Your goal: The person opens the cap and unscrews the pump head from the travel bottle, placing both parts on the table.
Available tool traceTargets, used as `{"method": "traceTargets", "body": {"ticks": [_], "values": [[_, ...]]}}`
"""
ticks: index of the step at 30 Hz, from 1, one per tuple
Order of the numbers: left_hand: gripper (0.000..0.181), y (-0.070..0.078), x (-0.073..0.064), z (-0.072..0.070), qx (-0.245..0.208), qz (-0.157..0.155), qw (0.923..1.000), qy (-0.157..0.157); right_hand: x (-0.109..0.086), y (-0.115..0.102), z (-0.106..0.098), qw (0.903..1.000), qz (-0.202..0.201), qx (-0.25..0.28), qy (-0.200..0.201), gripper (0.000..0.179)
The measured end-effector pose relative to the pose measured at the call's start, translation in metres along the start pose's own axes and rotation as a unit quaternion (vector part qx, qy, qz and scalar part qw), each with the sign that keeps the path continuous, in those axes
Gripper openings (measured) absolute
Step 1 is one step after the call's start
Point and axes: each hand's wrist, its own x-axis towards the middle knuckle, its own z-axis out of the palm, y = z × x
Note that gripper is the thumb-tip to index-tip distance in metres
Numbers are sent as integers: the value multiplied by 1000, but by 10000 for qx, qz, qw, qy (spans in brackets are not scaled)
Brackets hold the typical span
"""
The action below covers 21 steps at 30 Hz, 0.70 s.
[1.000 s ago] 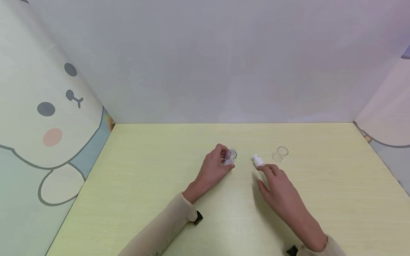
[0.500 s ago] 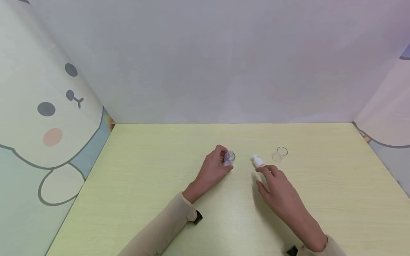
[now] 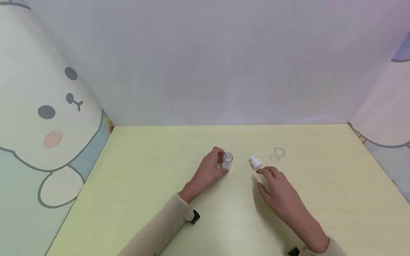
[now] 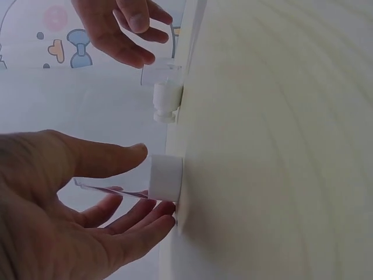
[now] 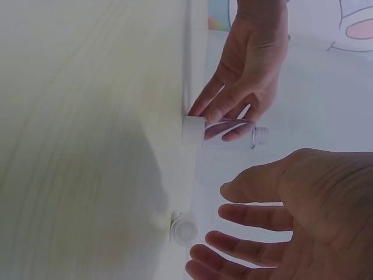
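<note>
A small clear bottle (image 3: 227, 161) with a white base stands upright on the table. My left hand (image 3: 206, 174) holds it low down, thumb on the near side and fingers curved behind. In the left wrist view its white base (image 4: 165, 178) sits between thumb and fingers. To the right lies a white pump head (image 3: 255, 162), seen end-on as a round opening (image 5: 185, 231) in the right wrist view. My right hand (image 3: 280, 192) hovers just in front of the pump head, fingers loosely bent and apart, holding nothing. A transparent cap (image 3: 277, 155) is behind the pump head.
The pale wooden table (image 3: 153, 160) meets a plain grey wall (image 3: 205, 71) at its back edge. Side panels with cartoon figures (image 3: 48, 142) rise at left and right. Beige sleeves (image 3: 160, 227) cover both forearms.
The bottle has come from a slight lean to upright within my left hand. The pump head now lies a little apart from my right fingertips. The head view has shifted slightly.
</note>
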Motion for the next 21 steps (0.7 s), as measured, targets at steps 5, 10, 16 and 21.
{"method": "traceTargets", "body": {"ticks": [5,10,16,21], "values": [[52,-3,-3,-3,182,-59,9998,-68,-2,4,-3,10000,62,-16,-74,33],[49,-1,-9,-6,588,-59,9983,7,-5,9,-6,9999,119,-29,-68,33],[45,-1,-19,-12,980,-152,9951,52,-9,15,-9,9998,165,-88,-62,33],[37,-3,-26,-18,1292,-31,9916,-13,-10,20,-13,9998,166,-92,-72,33]]}}
